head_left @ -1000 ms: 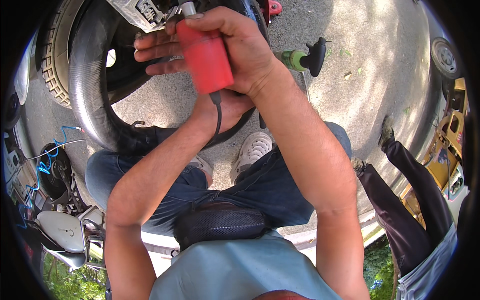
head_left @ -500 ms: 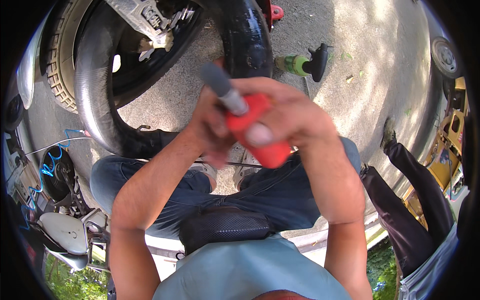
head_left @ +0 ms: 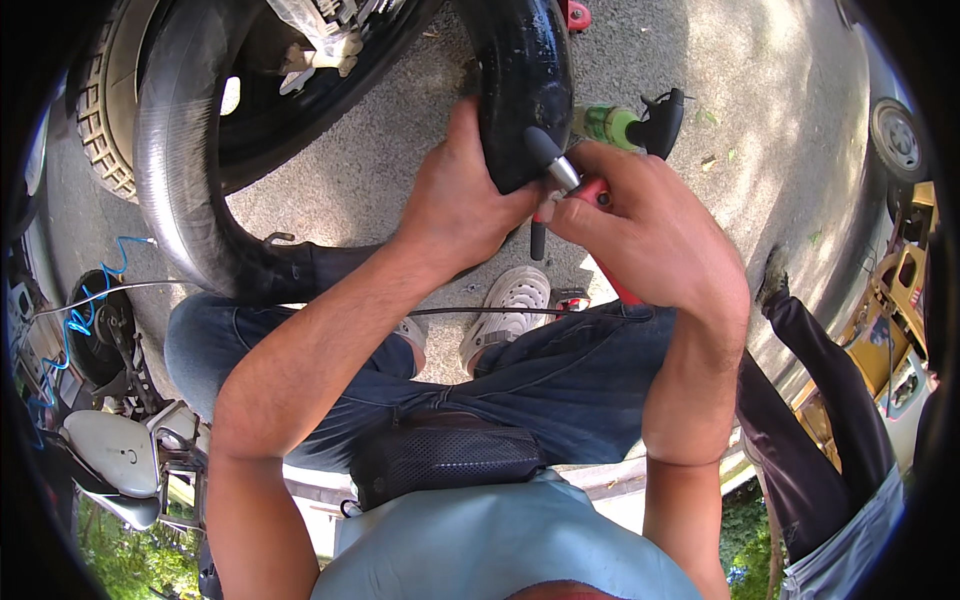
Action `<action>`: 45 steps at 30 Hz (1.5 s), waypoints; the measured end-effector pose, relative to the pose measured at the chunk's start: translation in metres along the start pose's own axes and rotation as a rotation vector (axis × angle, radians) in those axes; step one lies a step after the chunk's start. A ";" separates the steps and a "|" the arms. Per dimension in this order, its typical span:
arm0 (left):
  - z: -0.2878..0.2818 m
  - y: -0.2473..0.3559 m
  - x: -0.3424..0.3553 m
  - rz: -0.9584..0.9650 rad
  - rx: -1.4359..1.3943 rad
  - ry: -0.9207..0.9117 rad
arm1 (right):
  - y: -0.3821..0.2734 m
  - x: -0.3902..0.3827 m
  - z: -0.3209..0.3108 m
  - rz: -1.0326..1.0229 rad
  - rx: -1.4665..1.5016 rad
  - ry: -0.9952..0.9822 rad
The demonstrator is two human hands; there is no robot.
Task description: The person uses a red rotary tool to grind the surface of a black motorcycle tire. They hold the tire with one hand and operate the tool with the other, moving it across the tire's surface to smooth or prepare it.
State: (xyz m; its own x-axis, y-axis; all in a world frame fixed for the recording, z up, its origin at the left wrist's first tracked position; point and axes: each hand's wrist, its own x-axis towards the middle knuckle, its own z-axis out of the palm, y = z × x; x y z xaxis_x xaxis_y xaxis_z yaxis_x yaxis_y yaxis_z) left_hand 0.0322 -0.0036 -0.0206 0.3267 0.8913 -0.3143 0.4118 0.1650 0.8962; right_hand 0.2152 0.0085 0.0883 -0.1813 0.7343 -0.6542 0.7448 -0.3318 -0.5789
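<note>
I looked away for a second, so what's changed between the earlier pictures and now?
The red tool, in the right hand, has moved right and toward the person from the first picture, and its tip now points up and left. The left hand, mostly hidden under the right wrist then, is now in view against the tube; its grip is partly hidden. The green bottle stayed beside the tube.

The rough grey ground [head_left: 760, 130] carries a green spray bottle [head_left: 606, 126], some leaves [head_left: 708, 117] and white shoes [head_left: 512, 300].
</note>
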 end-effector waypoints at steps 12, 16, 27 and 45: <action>-0.004 -0.001 -0.002 -0.028 0.059 -0.031 | 0.005 0.011 0.005 0.101 0.144 -0.036; -0.003 -0.002 -0.001 -0.016 0.093 -0.029 | 0.001 0.008 0.002 0.060 0.019 -0.059; -0.003 -0.001 -0.001 -0.005 0.079 -0.023 | 0.007 0.010 0.004 0.131 0.241 -0.056; -0.004 0.016 -0.001 0.007 -0.028 -0.008 | 0.014 -0.003 -0.005 0.064 0.485 -0.003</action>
State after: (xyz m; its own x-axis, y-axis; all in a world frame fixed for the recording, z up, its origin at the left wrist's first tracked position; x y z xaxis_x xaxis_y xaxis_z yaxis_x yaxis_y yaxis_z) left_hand 0.0350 -0.0001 -0.0047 0.3365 0.8889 -0.3107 0.3856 0.1710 0.9067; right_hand 0.2289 0.0049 0.0846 -0.1471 0.7021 -0.6967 0.3696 -0.6143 -0.6971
